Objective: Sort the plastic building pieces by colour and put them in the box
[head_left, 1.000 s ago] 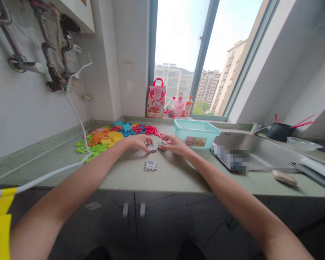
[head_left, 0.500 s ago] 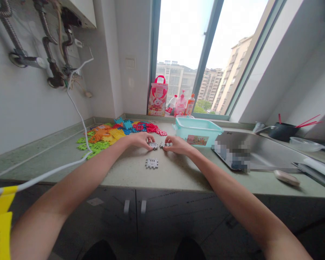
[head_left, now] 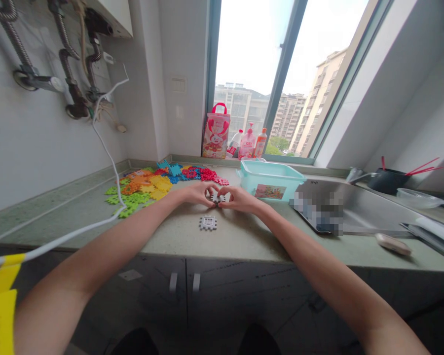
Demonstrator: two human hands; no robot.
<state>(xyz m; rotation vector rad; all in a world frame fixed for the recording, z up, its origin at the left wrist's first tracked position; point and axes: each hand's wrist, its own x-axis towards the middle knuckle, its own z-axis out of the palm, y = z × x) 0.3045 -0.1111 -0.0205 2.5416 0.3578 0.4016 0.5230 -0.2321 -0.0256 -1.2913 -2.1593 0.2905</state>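
My left hand [head_left: 203, 193] and my right hand [head_left: 234, 198] meet over the counter, thumbs and fingers closed around small grey interlocking tiles [head_left: 218, 198]. The tiles are pressed together between the fingertips, which partly hide them. Whether their notched edges are locked cannot be seen. Nearer the counter's front edge, another grey square tile [head_left: 207, 223] with a window pattern lies flat. To the left behind my hands is a pile of coloured interlocking tiles [head_left: 159, 185] in green, orange, yellow, blue and red.
A turquoise plastic tub [head_left: 272, 170] stands right of my hands, beside a steel sink [head_left: 370, 202]. A white cable [head_left: 111, 153] hangs across the left side. Bottles [head_left: 247, 143] and a pink bag [head_left: 216, 133] stand by the window. A pinkish oblong object [head_left: 393, 244] lies at the right.
My hands have come together, bringing the two grey tiles from a small gap into contact between the fingers. The grey tile in front stays where it was.
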